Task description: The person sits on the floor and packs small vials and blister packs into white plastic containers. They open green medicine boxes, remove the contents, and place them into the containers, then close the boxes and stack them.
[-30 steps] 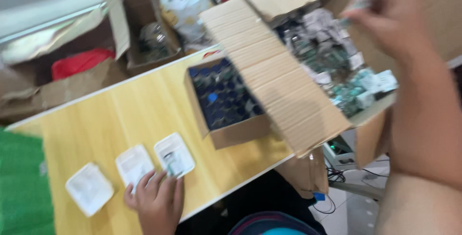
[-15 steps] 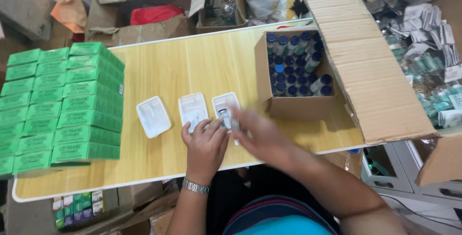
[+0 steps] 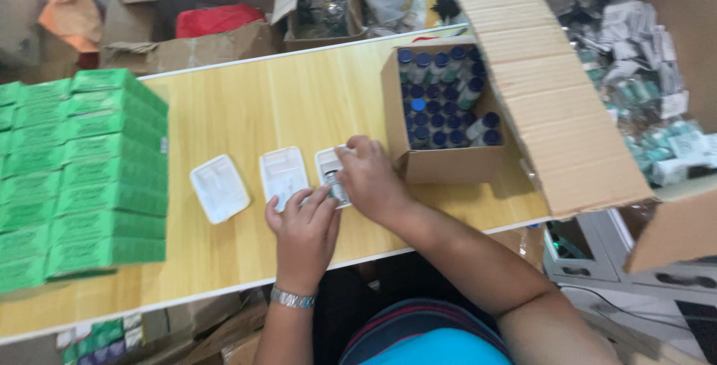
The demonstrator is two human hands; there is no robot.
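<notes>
Three white plastic trays lie in a row on the wooden table (image 3: pixel 261 103): a left tray (image 3: pixel 219 188), a middle tray (image 3: pixel 283 175) and a right tray (image 3: pixel 328 165). My right hand (image 3: pixel 370 180) covers the right tray, its fingers closed over a small vial (image 3: pixel 335 185) lying in it. My left hand (image 3: pixel 305 232), a metal watch on its wrist, rests beside it with fingertips touching the same tray and the edge of the middle one.
A small cardboard box (image 3: pixel 441 163) full of blue-capped vials stands right of the trays. A large open carton (image 3: pixel 567 111) of packets fills the right side. Stacks of green boxes (image 3: pixel 82 171) occupy the table's left. Cartons and bags lie behind the table.
A second ago my right hand was up in the large carton; it has come down to the right tray beside my left hand. The camera view has swung left and down.
</notes>
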